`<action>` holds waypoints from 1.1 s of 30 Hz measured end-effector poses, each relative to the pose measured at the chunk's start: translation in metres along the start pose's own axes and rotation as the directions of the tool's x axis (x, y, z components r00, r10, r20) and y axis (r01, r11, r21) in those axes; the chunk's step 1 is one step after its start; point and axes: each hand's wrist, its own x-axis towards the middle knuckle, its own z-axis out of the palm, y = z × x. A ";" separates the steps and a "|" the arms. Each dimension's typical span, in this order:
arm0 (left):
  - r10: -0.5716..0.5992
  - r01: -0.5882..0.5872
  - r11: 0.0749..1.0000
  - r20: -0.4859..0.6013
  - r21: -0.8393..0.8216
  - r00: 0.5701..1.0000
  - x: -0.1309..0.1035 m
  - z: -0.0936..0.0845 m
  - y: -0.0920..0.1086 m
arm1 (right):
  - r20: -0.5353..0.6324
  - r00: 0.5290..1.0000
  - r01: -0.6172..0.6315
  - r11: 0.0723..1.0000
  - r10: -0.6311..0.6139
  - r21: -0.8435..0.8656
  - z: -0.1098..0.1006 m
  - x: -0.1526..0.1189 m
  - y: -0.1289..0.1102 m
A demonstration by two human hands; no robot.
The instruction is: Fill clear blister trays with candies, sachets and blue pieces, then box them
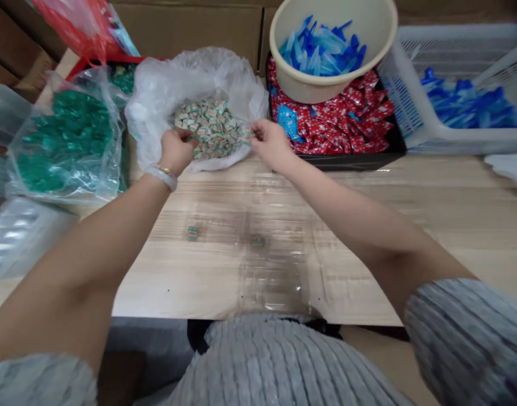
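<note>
A white plastic bag (152,90) lies open at the back of the table, full of small tan and green pieces (211,124). At the bag's left side is my left hand (176,151), its fingers curled together at the edge of the pile; what they hold, if anything, is hidden. My right hand (270,144) pinches at the bag's right edge, and whatever is between its fingertips is too small to name. Two small green pieces, one at left (193,232) and one at right (259,241), lie on the table nearer to me.
On the left is a clear bag of green pieces (68,141). A cream bucket (313,87) of blue pieces stands on a black tray (351,162) of red packets. A white basket (474,134) with blue pieces is at the right. Wooden table (157,282) in front.
</note>
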 end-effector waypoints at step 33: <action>0.321 -0.389 0.921 0.600 -0.018 0.733 -0.314 0.028 0.032 | 0.160 0.854 -0.498 0.693 0.494 0.521 -0.117 -0.238 -0.028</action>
